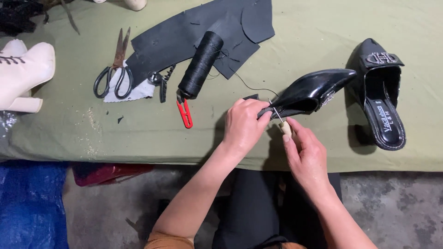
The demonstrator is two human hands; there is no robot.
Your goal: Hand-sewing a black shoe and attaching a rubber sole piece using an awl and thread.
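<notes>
Right hand point(307, 154) pushes awl point(282, 122) into black shoe point(307, 92)

Even, soft light from above; pic mostly sharp.

Green cloth table point(323, 27) is evenly lit, no harsh hot spots. Glare streaks on the glossy black shoe point(309, 92) I'm holding & on the other shoe point(380, 92) w/ its buckle. Short soft shadows under my left hand point(243, 127), right hand point(307, 157), the thread spool point(200, 64) & scissors point(115, 69). Floor below the table edge is dimmer, slightly soft. Awl tip point(275, 112) is thin, hard to resolve. Corners look a bit stretched, wide lens.
</notes>
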